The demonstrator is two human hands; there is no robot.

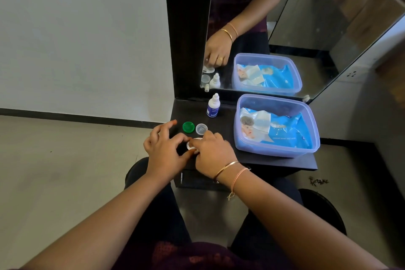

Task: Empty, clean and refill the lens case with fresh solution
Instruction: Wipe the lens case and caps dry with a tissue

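Note:
The white lens case (191,145) lies on the dark shelf (228,127), mostly covered by my fingers. My left hand (165,151) pinches its left side with thumb and forefinger. My right hand (213,154) presses on its right part from above. A green cap (188,127) and a clear cap (201,128) lie loose just behind the case. The small white solution bottle (213,106) with a blue label stands upright further back, near the mirror.
A translucent blue plastic box (311,138) holding a blue wet-wipes pack (282,131) sits to the right on the shelf. A mirror (317,17) rises behind. The shelf's front edge is just below my hands, with a drawer handle (181,178) beneath.

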